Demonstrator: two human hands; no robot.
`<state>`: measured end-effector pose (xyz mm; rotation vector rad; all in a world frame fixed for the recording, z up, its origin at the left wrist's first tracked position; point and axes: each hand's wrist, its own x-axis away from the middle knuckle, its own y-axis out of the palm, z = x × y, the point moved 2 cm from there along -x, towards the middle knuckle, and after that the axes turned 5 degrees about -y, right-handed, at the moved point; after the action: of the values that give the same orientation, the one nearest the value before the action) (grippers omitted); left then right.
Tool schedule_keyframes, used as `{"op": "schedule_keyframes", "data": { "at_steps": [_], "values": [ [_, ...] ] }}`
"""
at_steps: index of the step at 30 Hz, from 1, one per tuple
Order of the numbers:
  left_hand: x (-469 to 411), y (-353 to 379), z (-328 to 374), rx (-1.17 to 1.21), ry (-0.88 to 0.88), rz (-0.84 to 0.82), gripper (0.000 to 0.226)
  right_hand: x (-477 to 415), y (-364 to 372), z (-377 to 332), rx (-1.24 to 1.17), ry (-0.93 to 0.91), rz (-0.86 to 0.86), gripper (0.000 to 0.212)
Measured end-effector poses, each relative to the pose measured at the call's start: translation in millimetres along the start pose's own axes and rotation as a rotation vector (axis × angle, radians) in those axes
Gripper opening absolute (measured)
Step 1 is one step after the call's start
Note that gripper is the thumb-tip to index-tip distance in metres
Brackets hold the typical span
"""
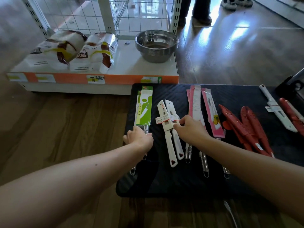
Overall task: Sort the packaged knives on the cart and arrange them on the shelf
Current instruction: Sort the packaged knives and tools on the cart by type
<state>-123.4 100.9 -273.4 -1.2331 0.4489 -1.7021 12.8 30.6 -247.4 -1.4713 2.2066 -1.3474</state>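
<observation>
Packaged knives lie in groups on the black cart top point(164, 183). At its left edge are green-sleeved knives point(144, 106) with steel handles; my left hand point(139, 139) is closed around those handles. Beside them lie two white sheathed knives point(169, 129); my right hand point(189, 129) rests its fingertips on their paper label band. Pink-sleeved knives point(195, 102) run under my right wrist, red sheathed knives point(246, 129) lie further right, and another white knife point(276, 109) is at the far right. The low white shelf point(125, 63) stands behind the cart.
On the shelf sit two white and brown bags point(74, 48) and a stack of steel bowls point(156, 45). An orange price strip point(75, 78) edges the shelf. Wire mesh panels rise behind. A person's legs point(200, 10) stand on the glossy floor beyond.
</observation>
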Motion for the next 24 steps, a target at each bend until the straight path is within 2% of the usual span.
{"op": "schedule_keyframes", "data": {
  "at_steps": [4, 6, 11, 16, 21, 24],
  "values": [
    [10, 1, 11, -0.110, -0.014, -0.027, 0.059, -2, -2, 8, -0.003, 0.022, 0.010, 0.030],
    [13, -1, 20, -0.082, 0.018, -0.002, 0.059, -3, -5, 11, 0.005, 0.022, 0.016, 0.027],
    [11, -3, 62, 0.052, 0.149, 0.052, 0.046, -4, -19, 20, 0.055, 0.009, 0.076, 0.022],
    [17, 13, 98, 0.065, 0.312, 0.031, 0.035, -2, -38, 34, 0.177, -0.001, 0.145, 0.026],
    [33, 37, 121, 0.066, 0.328, -0.034, 0.033, 20, -70, 64, 0.257, -0.008, 0.207, 0.024],
    [48, 48, 135, 0.061, 0.371, -0.079, 0.034, 31, -94, 94, 0.310, 0.081, 0.207, 0.027]
  ]
}}
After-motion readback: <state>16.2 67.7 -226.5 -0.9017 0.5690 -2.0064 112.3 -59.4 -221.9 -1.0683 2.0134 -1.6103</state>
